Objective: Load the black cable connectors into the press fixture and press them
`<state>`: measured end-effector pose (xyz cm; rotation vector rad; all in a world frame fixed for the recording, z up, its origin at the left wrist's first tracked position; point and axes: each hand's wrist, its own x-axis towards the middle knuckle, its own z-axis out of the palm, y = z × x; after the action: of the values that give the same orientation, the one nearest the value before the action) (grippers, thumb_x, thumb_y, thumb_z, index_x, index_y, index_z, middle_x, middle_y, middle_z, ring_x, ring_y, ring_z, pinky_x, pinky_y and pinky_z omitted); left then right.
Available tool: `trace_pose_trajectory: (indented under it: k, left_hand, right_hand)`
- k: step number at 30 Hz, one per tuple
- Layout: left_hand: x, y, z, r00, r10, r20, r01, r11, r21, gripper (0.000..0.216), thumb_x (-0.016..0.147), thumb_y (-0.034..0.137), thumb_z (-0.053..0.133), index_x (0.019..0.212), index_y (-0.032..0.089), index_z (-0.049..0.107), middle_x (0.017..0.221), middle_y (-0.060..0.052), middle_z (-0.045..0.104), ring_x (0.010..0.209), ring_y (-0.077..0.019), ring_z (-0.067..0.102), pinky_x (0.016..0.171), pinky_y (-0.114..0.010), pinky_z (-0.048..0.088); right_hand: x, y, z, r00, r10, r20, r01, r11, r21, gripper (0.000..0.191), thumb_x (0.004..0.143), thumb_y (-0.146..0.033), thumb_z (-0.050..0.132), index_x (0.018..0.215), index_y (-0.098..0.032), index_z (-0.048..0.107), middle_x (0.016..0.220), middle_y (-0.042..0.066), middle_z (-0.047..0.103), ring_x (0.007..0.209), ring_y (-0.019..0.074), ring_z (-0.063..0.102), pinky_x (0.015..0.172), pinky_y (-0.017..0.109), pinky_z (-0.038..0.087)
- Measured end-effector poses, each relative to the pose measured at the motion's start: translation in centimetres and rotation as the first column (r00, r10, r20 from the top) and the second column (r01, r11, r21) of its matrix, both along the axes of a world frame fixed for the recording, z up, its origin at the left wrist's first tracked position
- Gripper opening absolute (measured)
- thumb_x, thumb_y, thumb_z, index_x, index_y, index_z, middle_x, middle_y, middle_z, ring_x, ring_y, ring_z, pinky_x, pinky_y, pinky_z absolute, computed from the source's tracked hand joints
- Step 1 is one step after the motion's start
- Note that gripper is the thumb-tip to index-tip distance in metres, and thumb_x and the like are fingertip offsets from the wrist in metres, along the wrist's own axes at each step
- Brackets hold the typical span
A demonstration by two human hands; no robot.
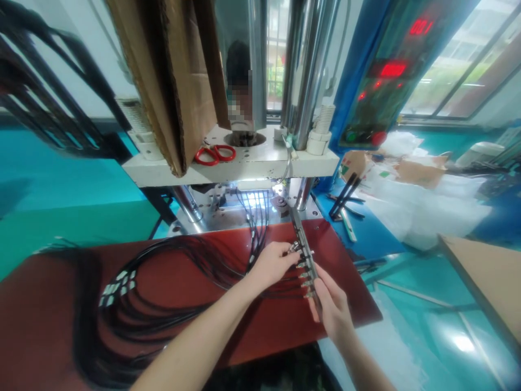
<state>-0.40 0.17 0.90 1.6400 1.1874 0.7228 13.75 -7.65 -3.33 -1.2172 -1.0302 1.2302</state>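
Metal fixture bar lies slanted over the red work mat, near its right end. Right hand grips its near end; left hand pinches a connector on black cables against it.

metal bar: shiny | mat: matt red | cardboard: rough brown | scissors: red plastic handles

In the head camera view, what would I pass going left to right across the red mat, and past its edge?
Bundle of black cables with white tags → left hand → metal bar lined with connectors → right hand → black tools on the blue surface → clear plastic bags.
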Motion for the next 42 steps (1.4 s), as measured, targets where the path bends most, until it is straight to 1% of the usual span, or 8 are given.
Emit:
trace_pose_trajectory:
  k: [4, 10, 18, 21, 25, 27, 35, 42]
  left_hand:
    - [-0.1, 0.7, 0.1, 0.987, 0.017, 0.160, 0.013, 0.983, -0.184, 0.023, 0.066, 0.033, 0.053, 0.052, 0.015, 0.053, 0.045, 0.005, 0.042, 0.045, -0.0083, 0.035, 0.049, -0.024, 0.024]
    - [-0.4, 1.0, 1.0, 0.984, 0.020, 0.179, 0.027, 0.966, -0.256, 0.021, 0.062, 0.027, 0.053, 0.045, 0.016, 0.049, 0.039, 0.006, 0.037, 0.041, -0.0071, 0.029, 0.049, -0.024, 0.021]
    - [-0.8, 0.8, -1.1, 0.989, -0.016, 0.149, 0.028, 0.996, -0.081, 0.024, 0.069, 0.032, 0.050, 0.051, 0.016, 0.048, 0.044, 0.006, 0.038, 0.046, -0.0080, 0.033, 0.049, -0.023, 0.024]
    - [-1.2, 0.6, -1.2, 0.993, 0.059, 0.105, -0.062, 0.998, 0.028, 0.022, 0.070, 0.032, 0.054, 0.057, 0.016, 0.048, 0.052, 0.005, 0.043, 0.051, -0.0089, 0.037, 0.052, -0.023, 0.028]
    - [-1.3, 0.1, -1.0, 0.905, 0.275, 0.325, -0.306, 0.951, 0.048, 0.020, 0.069, 0.033, 0.058, 0.065, 0.017, 0.046, 0.059, 0.005, 0.045, 0.055, -0.0079, 0.038, 0.055, -0.021, 0.031]
    - [-1.3, -0.1, -0.9, 0.859, 0.304, 0.411, -0.343, 0.939, 0.022, 0.023, 0.069, 0.034, 0.059, 0.066, 0.017, 0.045, 0.057, 0.006, 0.041, 0.052, -0.0067, 0.036, 0.053, -0.020, 0.030]
    - [-1.5, -0.2, 0.2, 0.888, 0.202, 0.414, -0.154, 0.977, -0.148, 0.033, 0.066, 0.040, 0.061, 0.055, 0.015, 0.043, 0.045, 0.006, 0.041, 0.044, -0.0054, 0.036, 0.047, -0.020, 0.027]
    - [-2.1, 1.4, 0.6, 0.899, 0.110, 0.424, 0.089, 0.902, -0.423, 0.033, 0.054, 0.041, 0.069, 0.051, 0.015, 0.049, 0.037, 0.007, 0.038, 0.033, -0.0035, 0.027, 0.036, -0.020, 0.016]
  right_hand:
    - [0.1, 0.2, 0.0, 1.000, 0.018, 0.020, -0.018, 1.000, -0.010, 0.051, 0.083, -0.044, 0.048, 0.124, -0.014, 0.045, 0.048, -0.005, 0.050, 0.032, 0.0047, 0.036, 0.031, 0.017, 0.028]
    - [0.3, 0.4, -0.6, 0.998, 0.046, 0.050, -0.044, 0.999, -0.024, 0.058, 0.079, -0.050, 0.050, 0.123, -0.012, 0.046, 0.043, -0.006, 0.045, 0.030, 0.0066, 0.034, 0.029, 0.019, 0.027]
    - [0.2, 0.7, -0.5, 0.957, 0.140, 0.253, -0.142, 0.990, -0.011, 0.057, 0.084, -0.048, 0.042, 0.129, -0.012, 0.040, 0.040, -0.009, 0.039, 0.032, 0.0072, 0.036, 0.033, 0.019, 0.032]
    - [0.1, 0.5, -0.3, 0.966, 0.115, 0.230, -0.114, 0.993, -0.019, 0.056, 0.084, -0.048, 0.043, 0.127, -0.012, 0.043, 0.041, -0.008, 0.040, 0.032, 0.0069, 0.035, 0.033, 0.018, 0.031]
    - [0.0, 0.5, -0.3, 0.991, 0.041, 0.131, -0.040, 0.999, -0.009, 0.058, 0.081, -0.050, 0.047, 0.124, -0.012, 0.046, 0.044, -0.006, 0.044, 0.031, 0.0062, 0.034, 0.030, 0.018, 0.027]
    - [0.1, 0.5, -0.3, 0.994, 0.036, 0.101, -0.036, 0.999, -0.004, 0.057, 0.080, -0.050, 0.048, 0.123, -0.012, 0.047, 0.044, -0.006, 0.046, 0.030, 0.0059, 0.033, 0.029, 0.018, 0.027]
    - [0.6, 0.5, -0.7, 0.993, 0.085, 0.082, -0.084, 0.996, -0.019, 0.056, 0.082, -0.048, 0.048, 0.125, -0.012, 0.044, 0.045, -0.005, 0.048, 0.031, 0.0066, 0.035, 0.031, 0.019, 0.028]
    - [0.8, 0.3, -0.6, 0.988, 0.137, 0.067, -0.135, 0.990, -0.026, 0.053, 0.082, -0.047, 0.049, 0.123, -0.013, 0.047, 0.048, -0.004, 0.049, 0.032, 0.0056, 0.035, 0.031, 0.019, 0.027]
